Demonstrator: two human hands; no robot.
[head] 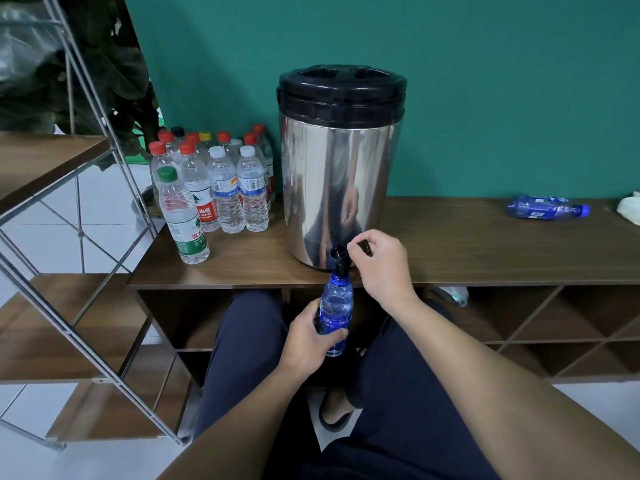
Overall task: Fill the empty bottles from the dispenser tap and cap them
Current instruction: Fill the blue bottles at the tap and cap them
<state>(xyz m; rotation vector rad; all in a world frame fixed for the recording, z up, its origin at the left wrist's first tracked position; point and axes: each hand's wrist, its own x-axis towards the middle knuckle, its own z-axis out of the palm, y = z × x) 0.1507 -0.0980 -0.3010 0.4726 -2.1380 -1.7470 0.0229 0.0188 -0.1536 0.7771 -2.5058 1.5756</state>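
Your left hand [308,341] has its fingers [334,336] wrapped closed around the lower body of the blue bottle [336,306], which hangs in front of the surface's [485,251] front edge, right under the tap [340,259]. The bottle's long axis runs nearly vertical, mouth up and meeting the tap's spout, base down toward your lap (it leans only slightly). Your right hand [381,268] is up at the tap, thumb and forefinger pinched shut on the small black lever [364,246].

The dispenser [341,168], polished steel with a black lid, stands upright near the front edge of the surface. To its left a cluster of capped clear bottles [225,181] stands upright, most with red caps, a few white, and one green-capped bottle [181,216] apart at the front. Far to the right a second blue bottle [547,206] lies on its side, cap pointing right, near the teal wall [485,81].

The surface is a low wood-grain cabinet with open cubbies beneath. A metal-framed shelf [69,237] with wooden boards stands at your left, on a white tiled floor.
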